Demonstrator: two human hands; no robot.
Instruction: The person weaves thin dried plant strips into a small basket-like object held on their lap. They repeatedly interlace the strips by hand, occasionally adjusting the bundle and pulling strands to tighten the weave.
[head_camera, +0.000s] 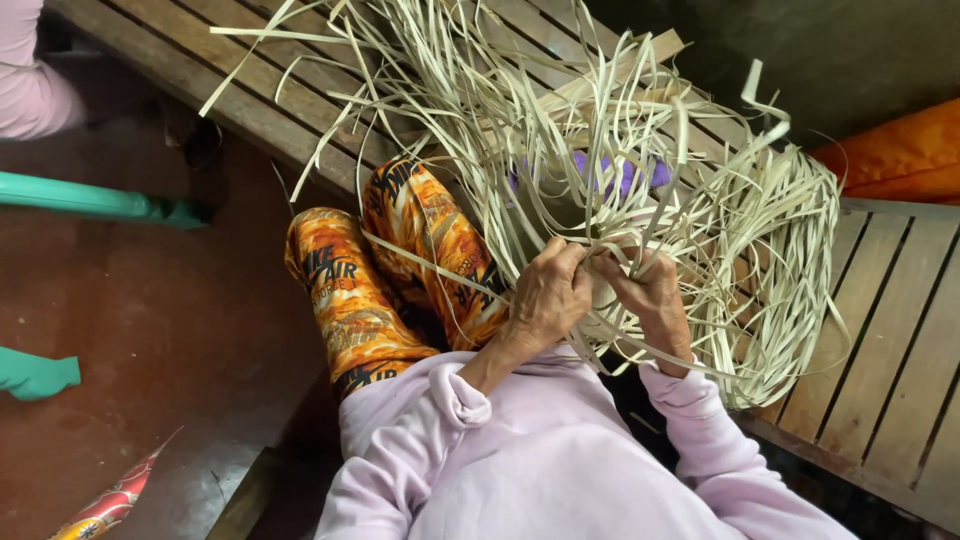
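Both the left hand (548, 296) and right hand (652, 292) pinched pale flat palm-leaf strips (640, 190) tightly; a loosened grip could let the weave slacken.

Soft dim light, sharp focus

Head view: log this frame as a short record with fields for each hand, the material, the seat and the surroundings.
left hand: left hand closed in a grip on pale woven strips
right hand: right hand pinching the same strips beside it
material: flat pale strips, loose ends fanning up, coiled bundle at right
seat: slatted wooden bench
clothing: lilac sleeves, orange patterned trousers
surroundings: reddish floor, teal bar
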